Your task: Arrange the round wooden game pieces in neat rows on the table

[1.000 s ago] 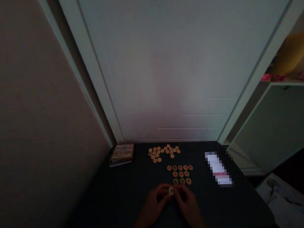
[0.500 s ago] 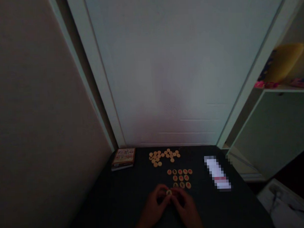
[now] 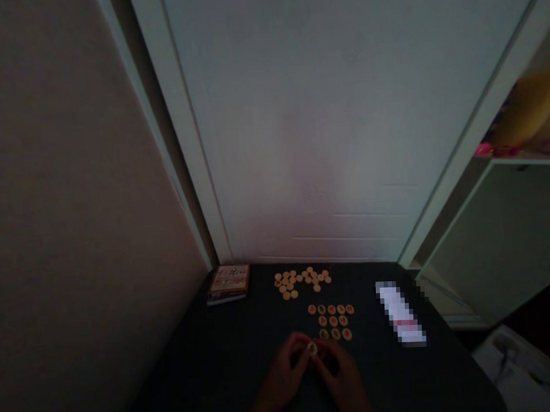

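Observation:
My left hand (image 3: 285,374) and my right hand (image 3: 342,378) meet at the near part of a dark table (image 3: 208,364). Their fingertips pinch a small round game piece (image 3: 312,348) with a pale face. Just beyond my fingers lie rows of round wooden pieces with red and dark marks (image 3: 333,321), laid out in a loose grid. The nearest row almost reaches my right hand. Farther back, a loose cluster of plain wooden discs (image 3: 300,282) sits on the table.
A small picture box (image 3: 229,284) stands at the back left of the table, and a blurred white and red object (image 3: 400,313) lies to the right. A white door (image 3: 309,139) and a wall (image 3: 85,206) bound the table, with a shelf (image 3: 517,155) at right.
The whole scene has shifted slightly in view as my head moved. My hands stay together on the same piece, and the pieces on the table have not moved.

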`<state>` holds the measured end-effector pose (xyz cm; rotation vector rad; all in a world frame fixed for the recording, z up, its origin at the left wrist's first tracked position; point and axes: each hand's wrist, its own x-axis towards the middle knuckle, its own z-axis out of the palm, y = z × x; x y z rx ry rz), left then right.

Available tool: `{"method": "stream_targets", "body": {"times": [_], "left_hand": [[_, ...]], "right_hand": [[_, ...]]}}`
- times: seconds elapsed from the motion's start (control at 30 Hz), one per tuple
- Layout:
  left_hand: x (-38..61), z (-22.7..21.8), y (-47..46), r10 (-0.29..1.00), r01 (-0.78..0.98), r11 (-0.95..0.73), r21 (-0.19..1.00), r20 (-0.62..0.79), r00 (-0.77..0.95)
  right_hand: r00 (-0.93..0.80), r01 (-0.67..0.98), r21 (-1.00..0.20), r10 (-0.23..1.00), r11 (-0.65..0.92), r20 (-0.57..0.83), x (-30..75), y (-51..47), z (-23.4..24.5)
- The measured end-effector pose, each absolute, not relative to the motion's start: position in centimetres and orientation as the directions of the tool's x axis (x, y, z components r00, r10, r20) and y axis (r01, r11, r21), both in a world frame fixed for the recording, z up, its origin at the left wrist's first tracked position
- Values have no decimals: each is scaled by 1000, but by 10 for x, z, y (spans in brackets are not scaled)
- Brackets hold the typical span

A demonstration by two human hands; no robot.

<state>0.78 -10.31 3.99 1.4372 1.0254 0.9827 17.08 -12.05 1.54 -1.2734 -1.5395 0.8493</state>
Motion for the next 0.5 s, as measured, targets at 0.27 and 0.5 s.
{"method": "stream_targets", "body": {"times": [0.27,0.5], "left_hand": [[10,28,-98,974,125,-12,992,-17,228],[6,33,-95,963,88,16,996,-39,267]], "right_hand": [[-56,369,-892,964,261,259,170,-121,11],[-47,391,-887,968,244,246,170,-121,12]]}}
